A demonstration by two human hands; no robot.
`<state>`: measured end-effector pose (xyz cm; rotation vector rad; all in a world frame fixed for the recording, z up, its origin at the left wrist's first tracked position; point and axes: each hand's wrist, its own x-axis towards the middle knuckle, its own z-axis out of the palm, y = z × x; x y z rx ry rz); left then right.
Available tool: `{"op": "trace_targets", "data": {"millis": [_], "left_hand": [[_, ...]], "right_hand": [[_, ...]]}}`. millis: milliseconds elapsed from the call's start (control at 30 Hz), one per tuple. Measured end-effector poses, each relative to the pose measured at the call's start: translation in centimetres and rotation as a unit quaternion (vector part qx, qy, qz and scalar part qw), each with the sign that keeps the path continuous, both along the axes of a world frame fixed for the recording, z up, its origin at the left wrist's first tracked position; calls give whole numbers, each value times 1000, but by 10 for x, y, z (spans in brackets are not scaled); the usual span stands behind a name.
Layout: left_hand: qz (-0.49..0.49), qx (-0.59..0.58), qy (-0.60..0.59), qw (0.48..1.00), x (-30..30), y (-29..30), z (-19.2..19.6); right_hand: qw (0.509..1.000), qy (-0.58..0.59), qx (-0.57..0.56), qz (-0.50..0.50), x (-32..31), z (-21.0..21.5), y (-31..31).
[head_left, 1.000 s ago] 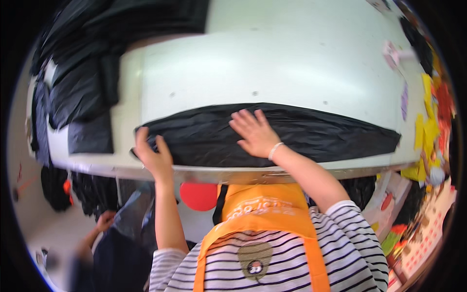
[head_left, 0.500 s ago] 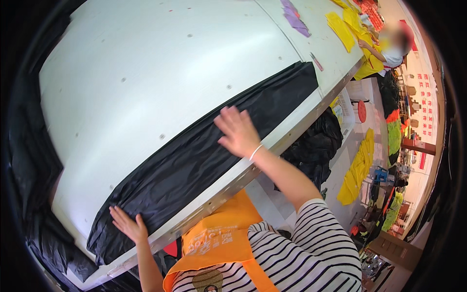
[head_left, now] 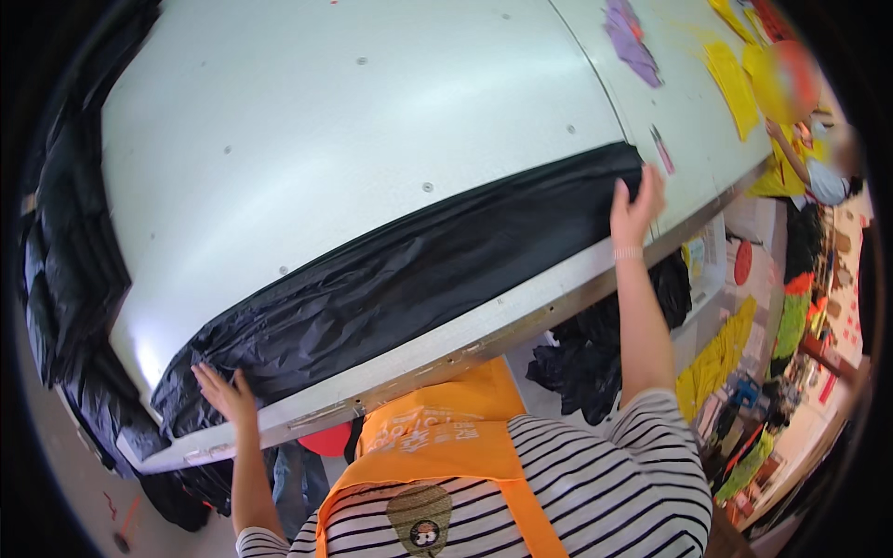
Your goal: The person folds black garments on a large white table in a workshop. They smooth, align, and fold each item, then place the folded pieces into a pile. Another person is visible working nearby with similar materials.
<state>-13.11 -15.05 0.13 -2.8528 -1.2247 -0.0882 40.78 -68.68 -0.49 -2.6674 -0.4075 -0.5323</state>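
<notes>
A long folded piece of black, slightly shiny fabric (head_left: pixel 419 279) lies along the front edge of the white table (head_left: pixel 307 121), wrinkled toward its left end. My left hand (head_left: pixel 226 395) rests on that left end, its fingers stretched out. At the opposite end is my right hand (head_left: pixel 636 209), with thumb and fingers apart against the fabric's right edge. Just beyond it lies a small cutting tool with a pink handle (head_left: pixel 662 151).
More black fabric (head_left: pixel 70 251) hangs over the table's left edge. Purple cloth (head_left: pixel 633 42) and yellow pieces (head_left: pixel 732 88) lie at the far right, where another person's arm (head_left: pixel 789 149) reaches in. Below the table edge is a black fabric heap (head_left: pixel 586 372) beside yellow cloth (head_left: pixel 721 349).
My right hand has gone from the middle of the black fabric to its right end. The left hand stays on the left end. The view has shifted a little.
</notes>
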Motion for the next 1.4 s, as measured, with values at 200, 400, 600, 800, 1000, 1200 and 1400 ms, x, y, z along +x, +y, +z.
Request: {"op": "trace_targets", "data": {"millis": [200, 400, 600, 800, 1000, 1200, 1400], "left_hand": [[-229, -203, 7, 952, 179, -156, 41], [-251, -192, -21, 949, 225, -169, 17], [-241, -194, -109, 945, 253, -174, 9], [-181, -516, -270, 792, 261, -146, 19], [71, -810, -477, 334, 1, 69, 93], [382, -641, -441, 499, -157, 151, 81], [295, -635, -481, 527, -156, 173, 107]], "right_hand": [[792, 329, 488, -162, -193, 1, 57], [738, 377, 520, -206, -180, 27, 133], [763, 221, 592, -138, -97, 59, 145], [856, 33, 479, 190, -158, 192, 305], [792, -145, 227, 548, -324, 180, 441], [776, 66, -58, 625, -456, 37, 479], [623, 94, 41, 776, -506, 31, 460]]}}
